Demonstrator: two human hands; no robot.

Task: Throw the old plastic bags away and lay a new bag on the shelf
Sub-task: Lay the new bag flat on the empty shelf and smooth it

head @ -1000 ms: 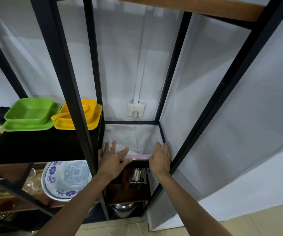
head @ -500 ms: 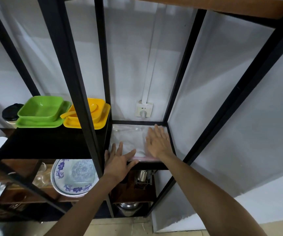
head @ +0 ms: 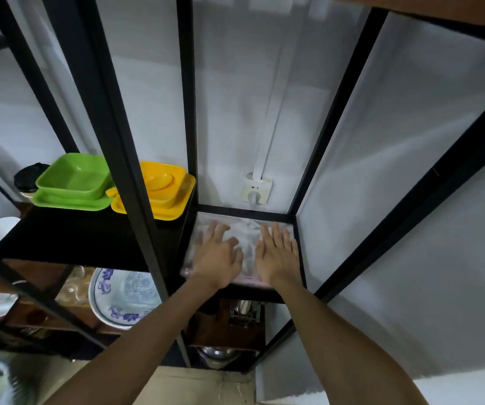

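A clear, wrinkled plastic bag (head: 245, 233) with a pink strip along its near edge lies flat on the small black-framed shelf (head: 247, 212) in the narrow right bay of the rack. Both my hands rest palm-down on it with fingers spread. My left hand (head: 217, 255) covers the bag's left half, and my right hand (head: 277, 254) covers its right half, fingertips pointing toward the back wall. Neither hand grips anything.
Black uprights (head: 187, 112) frame the bay. Green dishes (head: 74, 182) and yellow dishes (head: 159, 191) sit on the black shelf to the left. A wall socket (head: 257, 190) is behind the shelf. A blue-patterned plate (head: 124, 296) and metal utensils (head: 245, 309) sit below.
Both hands slid from the shelf's front edge further back over the bag, the right first, then the left. The bag now lies flatter. The camera moved closer.
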